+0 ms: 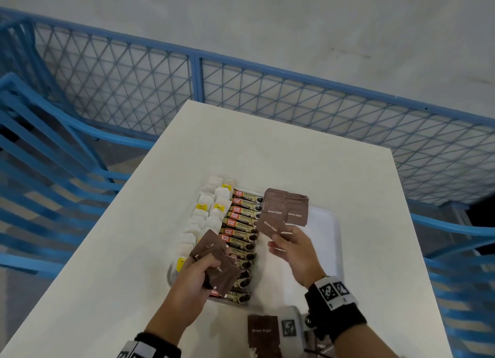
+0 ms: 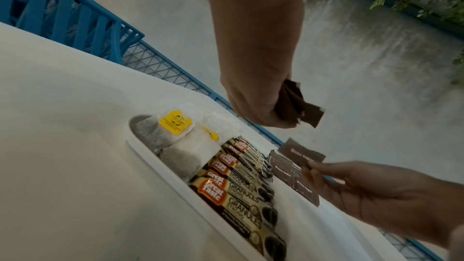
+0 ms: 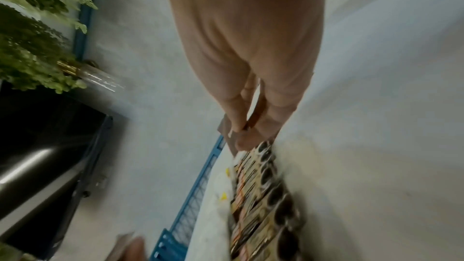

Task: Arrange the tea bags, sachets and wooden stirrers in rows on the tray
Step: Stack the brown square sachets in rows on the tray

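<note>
A white tray [image 1: 330, 225] lies on the white table [image 1: 267, 148]. It holds a left column of tea bags [image 1: 206, 214] with yellow tags, a middle column of coffee granule sachets [image 1: 242, 222], and overlapping brown sugar sachets [image 1: 296, 207] at the far right. My left hand [image 1: 211, 264] grips a bunch of brown sugar sachets [image 1: 219, 272] above the near coffee sachets. My right hand [image 1: 278, 237] pinches one brown sugar sachet [image 1: 270, 226] at the near end of the sugar row; it is also seen as the pinched sachet [image 2: 301, 154]. No wooden stirrers show.
Another brown sugar sachet [image 1: 263, 331] lies on the table near me, beside a grey marked device [image 1: 289, 327]. A blue mesh fence [image 1: 198, 79] runs behind the table, with blue slatted chairs [image 1: 40, 154] at both sides. The tray's right part [image 1: 316, 253] is bare.
</note>
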`<action>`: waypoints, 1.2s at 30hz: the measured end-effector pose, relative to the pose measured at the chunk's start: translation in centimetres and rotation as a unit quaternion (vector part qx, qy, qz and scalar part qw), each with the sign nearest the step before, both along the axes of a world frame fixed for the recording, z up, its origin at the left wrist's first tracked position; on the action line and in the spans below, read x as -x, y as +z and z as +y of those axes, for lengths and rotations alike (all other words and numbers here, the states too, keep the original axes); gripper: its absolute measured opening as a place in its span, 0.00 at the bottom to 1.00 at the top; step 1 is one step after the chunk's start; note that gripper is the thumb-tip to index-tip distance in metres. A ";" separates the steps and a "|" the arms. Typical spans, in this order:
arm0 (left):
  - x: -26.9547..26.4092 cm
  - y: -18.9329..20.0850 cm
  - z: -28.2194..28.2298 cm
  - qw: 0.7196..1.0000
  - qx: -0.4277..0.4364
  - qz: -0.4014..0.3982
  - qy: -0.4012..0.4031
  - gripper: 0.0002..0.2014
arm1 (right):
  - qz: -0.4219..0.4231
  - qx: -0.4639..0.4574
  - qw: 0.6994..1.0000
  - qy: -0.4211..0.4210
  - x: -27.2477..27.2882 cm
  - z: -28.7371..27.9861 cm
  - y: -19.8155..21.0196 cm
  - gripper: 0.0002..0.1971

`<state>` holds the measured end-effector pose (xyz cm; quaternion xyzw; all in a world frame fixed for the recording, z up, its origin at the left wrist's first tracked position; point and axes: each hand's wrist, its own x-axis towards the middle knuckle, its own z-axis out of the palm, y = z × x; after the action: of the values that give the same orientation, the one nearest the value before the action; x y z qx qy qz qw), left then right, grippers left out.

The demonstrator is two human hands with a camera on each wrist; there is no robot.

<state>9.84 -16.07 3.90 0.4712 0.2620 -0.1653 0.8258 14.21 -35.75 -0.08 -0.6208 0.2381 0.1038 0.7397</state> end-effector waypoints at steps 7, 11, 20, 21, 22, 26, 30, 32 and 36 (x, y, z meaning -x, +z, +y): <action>0.1 0.2 0.2 1.000 -0.007 0.009 -0.003 0.14 | 0.016 0.124 0.990 -0.063 -3.2 -2.3 -2.7 0.10; 0.0 -0.1 0.4 1.000 -0.008 0.021 -0.004 0.13 | 0.025 0.207 0.975 -0.081 -4.0 -2.5 -3.7 0.13; 0.0 -0.8 0.4 0.999 -0.023 0.011 -0.021 0.12 | 0.031 0.321 0.945 -0.060 -5.0 -1.3 -4.3 0.05; 0.0 -0.8 0.3 0.999 -0.024 0.008 -0.022 0.12 | 0.030 0.326 0.943 -0.062 -5.0 -1.3 -4.3 0.05; 0.0 -0.9 0.3 0.999 -0.024 0.005 -0.022 0.12 | 0.029 0.331 0.941 -0.064 -5.0 -1.3 -4.1 0.05; 0.0 -0.9 0.2 0.999 -0.022 -0.011 -0.023 0.12 | 0.027 0.349 0.935 -0.054 -5.0 -1.4 -4.0 0.06; 0.0 -1.2 0.1 0.999 -0.024 -0.016 -0.021 0.12 | 0.020 0.346 0.936 -0.060 -4.8 -1.3 -3.7 0.06; 0.0 -1.2 0.0 0.999 -0.024 -0.018 -0.020 0.12 | 0.006 0.335 0.941 -0.054 -4.5 -0.9 -3.3 0.06; 0.1 -1.4 -0.2 0.999 -0.032 -0.019 -0.022 0.12 | -0.027 0.311 0.945 0.100 -3.2 0.6 -0.9 0.10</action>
<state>9.74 -16.25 2.46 0.5064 0.2406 -0.1661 0.8112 17.45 -35.12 -0.96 -0.8432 0.1751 0.0816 0.5018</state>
